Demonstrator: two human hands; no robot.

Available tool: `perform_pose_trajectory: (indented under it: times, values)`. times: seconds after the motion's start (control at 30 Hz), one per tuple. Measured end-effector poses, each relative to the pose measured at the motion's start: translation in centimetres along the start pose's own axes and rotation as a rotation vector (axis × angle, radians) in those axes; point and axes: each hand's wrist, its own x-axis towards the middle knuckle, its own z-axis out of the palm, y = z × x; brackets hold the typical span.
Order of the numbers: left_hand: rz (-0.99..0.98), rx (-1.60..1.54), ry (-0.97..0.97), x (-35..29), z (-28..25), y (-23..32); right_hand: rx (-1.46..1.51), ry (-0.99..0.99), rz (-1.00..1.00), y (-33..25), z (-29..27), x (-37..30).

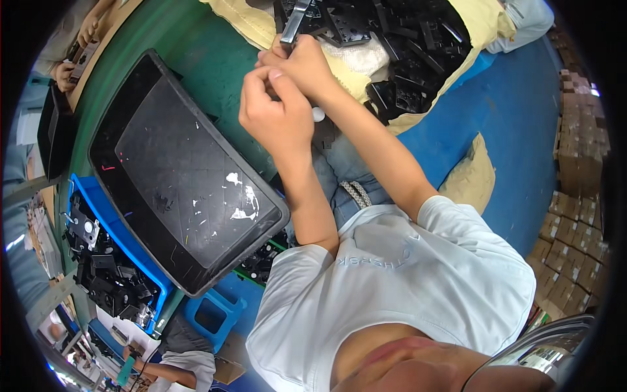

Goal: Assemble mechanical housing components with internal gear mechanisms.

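Head view: near the top centre of the frame, a person's left hand [277, 117] and right hand [304, 65] meet, fingers curled tight. The right hand pinches the lower end of a narrow dark metal strip [295, 23] that rises to the upper edge; the left hand is closed just below it, thumb pressed to fingertips, and whether it grips anything cannot be told. A small white round piece [318, 114] shows just beside the left wrist.

Behind the hands, at the upper centre and right, a heap of black moulded parts [405, 52] lies on a pale yellow cloth [477, 19]. Left of centre, a large black tray [176, 170], turned bottom up and flecked with white paint, rests on the green tabletop [202, 59]. At the lower left a blue bin [127, 245] holds more black parts.

Stacks of brown cardboard cartons [578, 163] line the right edge, beyond the blue floor [522, 130]. At the upper left corner, another person's hands [68, 65] work over a small dark item.
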Motion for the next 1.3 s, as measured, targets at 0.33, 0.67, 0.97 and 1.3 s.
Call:
perform_pose_trajectory:
  times: [0.33,0.67,0.97,1.3]
  values:
    - [-0.052,-0.225,0.14,0.3,-0.9,-1.8,0.153,-0.116,-0.019,-3.0,-8.5,-4.9]
    - [-0.476,-1.715,0.051,6.1,1.1,-0.8,-0.626,0.135,-0.421,-2.5,-15.3,-10.5]
    - [-0.81,-2.283,-0.036,1.8,4.5,-2.1,-0.144,-0.087,-0.407,-2.6,-14.1,-9.8]
    - [-1.057,-2.47,-0.284,-0.8,6.3,-1.3,0.16,-0.294,-0.707,-2.5,-12.4,-7.1]
